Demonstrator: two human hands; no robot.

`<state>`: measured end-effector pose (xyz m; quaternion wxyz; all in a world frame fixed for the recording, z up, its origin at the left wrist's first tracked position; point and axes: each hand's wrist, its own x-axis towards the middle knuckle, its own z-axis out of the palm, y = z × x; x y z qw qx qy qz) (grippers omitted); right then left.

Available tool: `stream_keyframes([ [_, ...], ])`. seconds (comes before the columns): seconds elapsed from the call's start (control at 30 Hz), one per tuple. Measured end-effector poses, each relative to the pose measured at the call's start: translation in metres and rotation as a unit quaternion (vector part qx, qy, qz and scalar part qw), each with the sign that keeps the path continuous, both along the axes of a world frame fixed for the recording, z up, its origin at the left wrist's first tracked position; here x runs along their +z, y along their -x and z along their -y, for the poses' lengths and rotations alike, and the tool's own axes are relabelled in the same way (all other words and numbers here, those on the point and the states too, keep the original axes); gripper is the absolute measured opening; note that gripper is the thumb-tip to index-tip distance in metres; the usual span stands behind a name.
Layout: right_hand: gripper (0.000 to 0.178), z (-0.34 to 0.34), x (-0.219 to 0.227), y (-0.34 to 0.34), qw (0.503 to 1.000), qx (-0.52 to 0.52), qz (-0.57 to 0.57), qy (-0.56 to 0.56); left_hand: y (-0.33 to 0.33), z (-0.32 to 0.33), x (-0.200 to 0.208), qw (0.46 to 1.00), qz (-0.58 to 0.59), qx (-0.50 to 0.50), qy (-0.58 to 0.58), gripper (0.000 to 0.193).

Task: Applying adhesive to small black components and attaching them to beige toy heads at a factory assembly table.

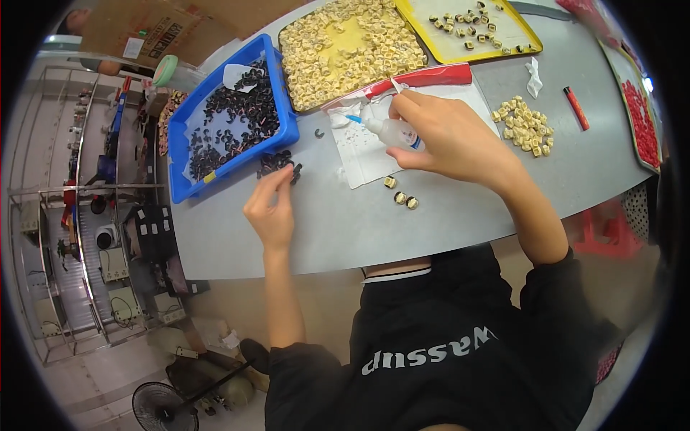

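Right hand [449, 136] clamped on glue bottle [394, 131] (lying sideways, nozzle pointing left), left hand [271, 208] fingertips pinching black rings [279, 164]

Brown cardboard box [147, 29] with white and black labels, beyond the table's far-left corner.

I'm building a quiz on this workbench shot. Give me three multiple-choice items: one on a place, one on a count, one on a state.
1. Where is the blue tray?
A. left of the yellow trays
B. right of them
C. on the floor

2. How many small assembled pieces lie below the white paper?
A. one
B. three
C. six

3. What is the right hand doing?
A. lying flat, holding nothing
B. gripping a small white bottle
C. holding a red stick

A: it lies left of both yellow trays.
B: three lie in a row.
B: fingers wrap the bottle, tip over the paper.
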<state>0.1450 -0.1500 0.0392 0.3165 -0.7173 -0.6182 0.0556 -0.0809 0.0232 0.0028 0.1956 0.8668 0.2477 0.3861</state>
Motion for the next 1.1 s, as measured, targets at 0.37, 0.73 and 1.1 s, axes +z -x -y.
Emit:
stream_keyframes([
  [0.37,0.034,-0.01,-0.001,0.004,0.988,0.008,0.003,-0.153,-0.012,0.002,-0.004,0.991,-0.089,0.009,-0.098,0.011],
  [0.73,0.033,-0.015,-0.001,0.006,0.982,0.024,-0.058,-0.179,-0.009,0.007,0.008,0.988,-0.057,0.04,-0.14,0.006],
  [1.1,0.03,-0.027,-0.014,0.003,0.817,0.015,-0.554,-0.157,-0.044,0.016,0.009,0.944,0.13,-0.088,0.29,0.014],
])
